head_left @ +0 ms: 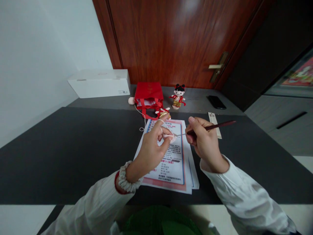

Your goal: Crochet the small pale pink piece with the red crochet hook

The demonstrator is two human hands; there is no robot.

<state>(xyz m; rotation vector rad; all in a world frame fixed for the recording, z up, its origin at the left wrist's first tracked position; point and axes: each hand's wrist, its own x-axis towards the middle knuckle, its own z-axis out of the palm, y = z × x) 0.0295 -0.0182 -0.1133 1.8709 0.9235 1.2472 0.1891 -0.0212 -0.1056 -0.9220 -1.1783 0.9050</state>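
Note:
My left hand (156, 140) pinches a small pale pink crochet piece (172, 139) between thumb and fingers, with yarn looped over its raised index finger. In my right hand (201, 138) is a crochet hook (221, 124) with a dark brown handle, its thin metal tip pointing left and reaching the crochet piece. Whether a loop sits on the tip is too small to tell. Both hands hover over printed pattern sheets (168, 178). A strand of yarn (144, 120) trails across the table to a pale pink ball of yarn (131, 101) beside the red bag.
A red bag (148, 91) stands at the back, a partly made doll piece (163, 113) before it. Right of it stands a finished crochet doll (179, 97). A phone (216, 102) and a pale strip (215, 125) lie right; a white box (100, 84) sits back left.

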